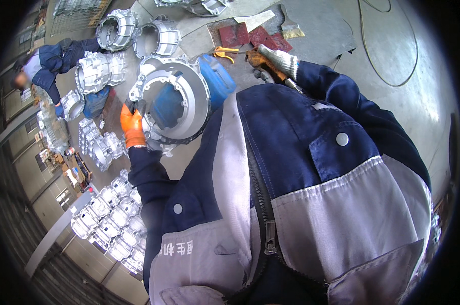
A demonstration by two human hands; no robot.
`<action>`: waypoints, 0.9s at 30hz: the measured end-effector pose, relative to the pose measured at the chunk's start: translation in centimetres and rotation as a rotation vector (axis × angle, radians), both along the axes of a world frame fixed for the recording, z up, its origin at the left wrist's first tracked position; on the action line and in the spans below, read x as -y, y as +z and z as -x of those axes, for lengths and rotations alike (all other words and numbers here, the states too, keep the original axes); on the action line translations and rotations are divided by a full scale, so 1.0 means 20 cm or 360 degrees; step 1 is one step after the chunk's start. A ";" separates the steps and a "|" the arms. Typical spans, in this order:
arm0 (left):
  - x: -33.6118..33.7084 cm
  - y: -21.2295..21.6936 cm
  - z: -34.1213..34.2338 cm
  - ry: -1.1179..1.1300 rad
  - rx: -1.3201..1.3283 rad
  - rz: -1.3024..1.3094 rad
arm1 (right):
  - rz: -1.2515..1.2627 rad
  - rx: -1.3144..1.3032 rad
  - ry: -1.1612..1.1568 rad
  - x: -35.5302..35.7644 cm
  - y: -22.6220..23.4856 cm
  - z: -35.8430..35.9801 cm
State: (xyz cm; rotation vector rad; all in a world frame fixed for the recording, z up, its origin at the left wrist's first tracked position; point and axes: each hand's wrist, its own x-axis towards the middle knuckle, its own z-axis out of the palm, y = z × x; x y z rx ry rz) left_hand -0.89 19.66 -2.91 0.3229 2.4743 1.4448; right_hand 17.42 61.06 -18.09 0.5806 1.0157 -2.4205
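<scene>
My left hand point(132, 123), in an orange glove with dark fingertips, is closed on the left rim of a large silver cast-metal housing point(193, 114). The housing is a wide ring with bolt holes around its flange, and blue plastic shows through its opening. In a whitish knit glove, my right hand point(281, 60) wraps around an orange-brown handheld power tool point(263, 62) with a metal shaft. That tool is apart from the housing, to its right. An orange air blow gun point(224, 53) lies between the tool and the housing.
A blue plastic container point(215, 80) stands beside the housing. Beyond are dark red abrasive sheets point(234, 34) and a flat brush point(291, 26). More housings point(117, 30) stand at far left, where a co-worker point(52, 66) bends over. A hose point(363, 35) lies on the right.
</scene>
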 end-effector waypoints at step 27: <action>-0.01 -0.02 -0.03 0.0589 0.0066 0.0117 | -0.0097 0.0020 0.0358 -0.02 -0.12 0.00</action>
